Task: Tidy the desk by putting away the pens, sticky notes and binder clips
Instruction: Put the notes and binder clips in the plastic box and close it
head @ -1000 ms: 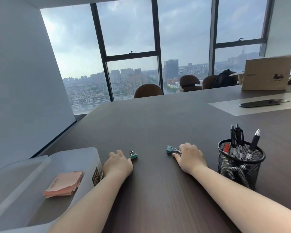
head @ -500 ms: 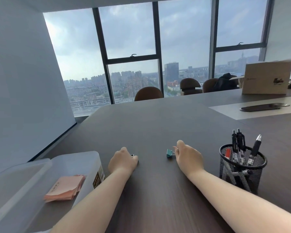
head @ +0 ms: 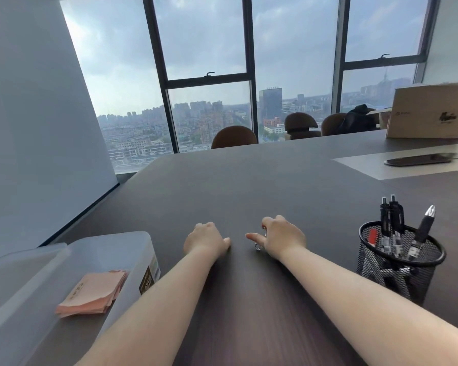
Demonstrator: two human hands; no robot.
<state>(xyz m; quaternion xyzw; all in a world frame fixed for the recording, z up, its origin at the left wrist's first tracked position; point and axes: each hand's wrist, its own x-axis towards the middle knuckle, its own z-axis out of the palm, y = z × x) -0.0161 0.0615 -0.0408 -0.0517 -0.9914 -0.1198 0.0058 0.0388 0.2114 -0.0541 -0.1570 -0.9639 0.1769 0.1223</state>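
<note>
Curled into a fist on the desk (head: 249, 180), the left hand (head: 205, 240) now hides the green binder clip seen beside it a second ago; it is probably enclosed, though this cannot be confirmed. At its 3 o'clock, the right hand (head: 282, 237) is pinched on a second binder clip (head: 259, 243), whose wire handles show. Both clips appear gathered. Sticky notes (head: 93, 293) lie in the clear box (head: 143, 249) at 8 o'clock; pens (head: 393, 223) stand in the mesh cup (head: 397, 276) at 3 o'clock.

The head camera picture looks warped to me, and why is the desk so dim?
Head view: the wide-angle lens bends the window frames outward and stretches the forearms; bright overcast daylight from behind leaves the desk dim, with only soft shadows under the hands; the cardboard box at the right edge smears slightly.
</note>
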